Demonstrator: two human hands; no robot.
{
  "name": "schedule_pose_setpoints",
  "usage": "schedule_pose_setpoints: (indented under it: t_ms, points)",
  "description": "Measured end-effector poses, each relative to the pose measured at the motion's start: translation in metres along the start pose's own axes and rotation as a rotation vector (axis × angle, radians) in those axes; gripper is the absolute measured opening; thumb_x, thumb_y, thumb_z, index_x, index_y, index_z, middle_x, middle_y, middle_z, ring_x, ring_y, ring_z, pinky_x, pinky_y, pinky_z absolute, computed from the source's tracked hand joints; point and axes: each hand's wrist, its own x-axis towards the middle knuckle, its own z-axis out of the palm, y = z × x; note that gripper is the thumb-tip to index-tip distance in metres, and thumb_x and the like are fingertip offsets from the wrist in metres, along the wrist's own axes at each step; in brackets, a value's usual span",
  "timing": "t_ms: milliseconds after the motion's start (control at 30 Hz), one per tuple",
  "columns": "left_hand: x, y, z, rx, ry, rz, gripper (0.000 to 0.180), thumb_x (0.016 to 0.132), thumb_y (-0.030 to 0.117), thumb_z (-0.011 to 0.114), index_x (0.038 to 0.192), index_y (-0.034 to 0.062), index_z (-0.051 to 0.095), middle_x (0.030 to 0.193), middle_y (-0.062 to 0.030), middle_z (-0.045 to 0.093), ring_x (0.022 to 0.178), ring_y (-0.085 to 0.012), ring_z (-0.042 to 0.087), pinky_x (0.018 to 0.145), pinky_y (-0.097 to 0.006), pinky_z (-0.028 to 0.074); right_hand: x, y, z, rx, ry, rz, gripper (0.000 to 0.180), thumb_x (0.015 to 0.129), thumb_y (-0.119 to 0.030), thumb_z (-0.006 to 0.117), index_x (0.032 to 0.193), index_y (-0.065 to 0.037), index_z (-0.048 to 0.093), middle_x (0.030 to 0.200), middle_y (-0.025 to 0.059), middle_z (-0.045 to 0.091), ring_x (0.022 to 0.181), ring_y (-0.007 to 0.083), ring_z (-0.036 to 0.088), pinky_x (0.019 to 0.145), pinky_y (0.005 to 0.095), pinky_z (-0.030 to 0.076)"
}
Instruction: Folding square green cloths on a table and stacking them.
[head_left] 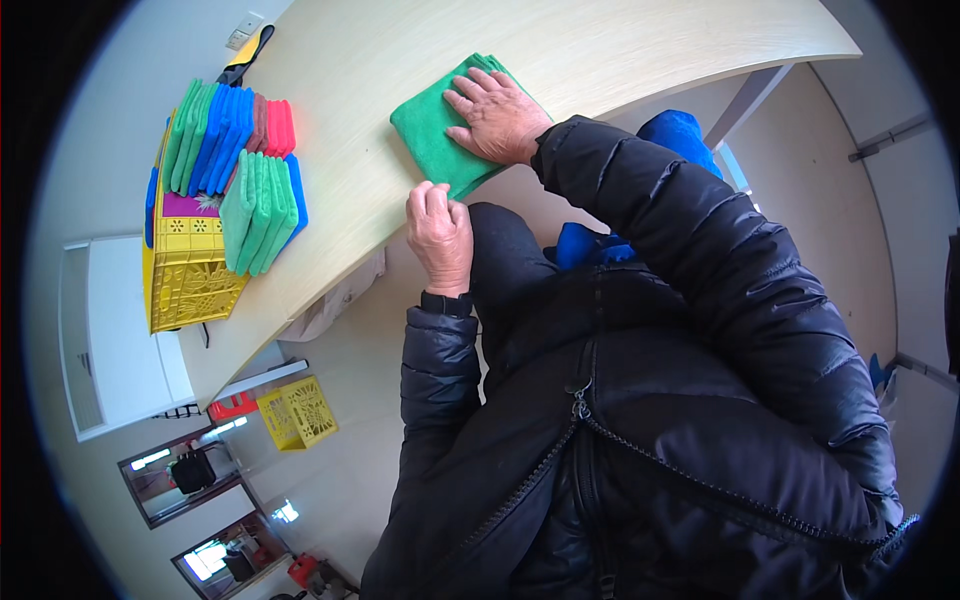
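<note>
A folded green towel (425, 120) lies on the light wooden table, close to its near edge. My right hand (497, 115) rests flat on top of it with the fingers apart, pressing on the cloth. At the towel's near corner my left hand (440, 240) is closed, its fingers curled against the edge of the cloth. The fingertips of that hand are turned away and partly hidden. The towel's right side is covered by my right hand and wrist.
A yellow plastic basket (195, 280) holding folded towels in green, blue, brown and red stands on the table (345, 60) at the left. Several green towels (262, 215) lean beside it. A second yellow basket (300, 412) sits on the floor. Blue cloth (672, 140) shows beyond my right arm.
</note>
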Motion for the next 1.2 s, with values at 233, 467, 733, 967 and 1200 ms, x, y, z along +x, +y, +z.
schedule_pose_setpoints:
  t_ms: [233,467,733,967,1200]
  points:
    - [0.007,0.004,-0.012,0.158,-0.079,0.173,0.033,0.078,-0.002,0.068,0.110,0.0016,0.063,0.118,-0.0147,0.062,0.109,-0.0345,0.062,0.094,-0.044,0.051,-0.001,0.000,-0.006,0.005,-0.116,0.031,0.063,0.100,-0.051,0.043,0.145,-0.007,0.048,0.151,0.0152,0.044,0.145,0.0328,0.033,0.121,0.0464,0.023]
    - [0.006,-0.017,0.006,0.155,-0.140,0.304,0.043,0.086,0.002,0.066,0.129,0.0006,0.060,0.136,-0.0157,0.059,0.131,-0.0327,0.053,0.109,-0.043,0.045,0.001,-0.002,-0.010,-0.011,-0.151,0.034,0.063,0.101,-0.051,0.042,0.146,-0.007,0.047,0.154,0.0147,0.041,0.147,0.0328,0.031,0.122,0.0463,0.021]
    - [0.006,-0.018,0.017,0.202,-0.101,0.345,0.041,0.091,0.002,0.056,0.132,-0.0010,0.057,0.137,-0.0175,0.057,0.131,-0.0344,0.053,0.108,-0.043,0.045,0.006,-0.004,-0.013,-0.019,-0.133,0.028,0.063,0.102,-0.050,0.042,0.147,-0.007,0.046,0.155,0.0150,0.041,0.147,0.0336,0.031,0.122,0.0483,0.021]
    - [0.002,-0.007,0.027,0.170,-0.103,0.209,0.040,0.092,0.001,0.056,0.132,-0.0047,0.055,0.138,-0.0191,0.056,0.132,-0.0348,0.052,0.110,-0.043,0.043,-0.001,-0.038,-0.008,0.136,-0.133,0.034,0.061,0.101,-0.047,0.044,0.146,-0.006,0.048,0.152,0.0161,0.043,0.147,0.0344,0.031,0.120,0.0503,0.023]
    - [0.006,-0.008,0.029,0.162,-0.082,0.238,0.038,0.095,0.003,0.057,0.132,-0.0046,0.057,0.138,-0.0192,0.057,0.132,-0.0346,0.052,0.111,-0.043,0.043,-0.012,-0.004,-0.009,0.062,-0.089,-0.030,0.058,0.103,-0.046,0.042,0.148,-0.009,0.046,0.156,0.0130,0.040,0.147,0.0336,0.031,0.120,0.0506,0.023]
